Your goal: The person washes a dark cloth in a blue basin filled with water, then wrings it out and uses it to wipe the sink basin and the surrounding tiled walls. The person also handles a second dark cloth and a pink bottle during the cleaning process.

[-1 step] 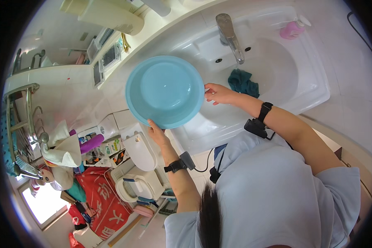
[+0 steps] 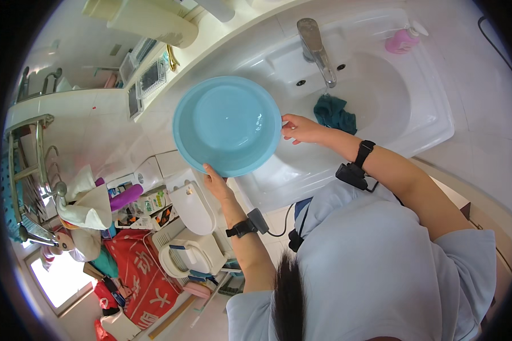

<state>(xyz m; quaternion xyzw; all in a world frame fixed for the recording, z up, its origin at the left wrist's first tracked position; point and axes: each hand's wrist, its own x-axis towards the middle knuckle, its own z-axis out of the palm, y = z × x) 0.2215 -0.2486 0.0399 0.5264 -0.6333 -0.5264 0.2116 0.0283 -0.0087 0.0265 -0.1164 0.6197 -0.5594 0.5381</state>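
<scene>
A round light-blue washbasin (image 2: 222, 122) is held up over the left part of the white sink (image 2: 301, 176), its inside facing me with bright glints on it. My left hand (image 2: 215, 183) grips its near rim, thumb over the edge and the other fingers hidden beneath. At its right rim, my right hand (image 2: 302, 128) holds the edge between thumb and fingers. A crumpled dark-teal cloth (image 2: 334, 113) lies in the sink bowl just beyond my right hand. Above the cloth stands a chrome faucet (image 2: 317, 52), with what looks like a thin stream at its spout.
A pink pump bottle (image 2: 403, 41) stands on the sink's far right corner. Along the far wall runs a white shelf (image 2: 210, 42) with bottles and small boxes. To the left are a toilet (image 2: 193, 207), a white plastic chair (image 2: 193, 256), a metal rack (image 2: 40, 165) and a red printed cloth (image 2: 142, 273).
The glints inside the basin have shifted slightly. Both hands and the basin stay in the same place.
</scene>
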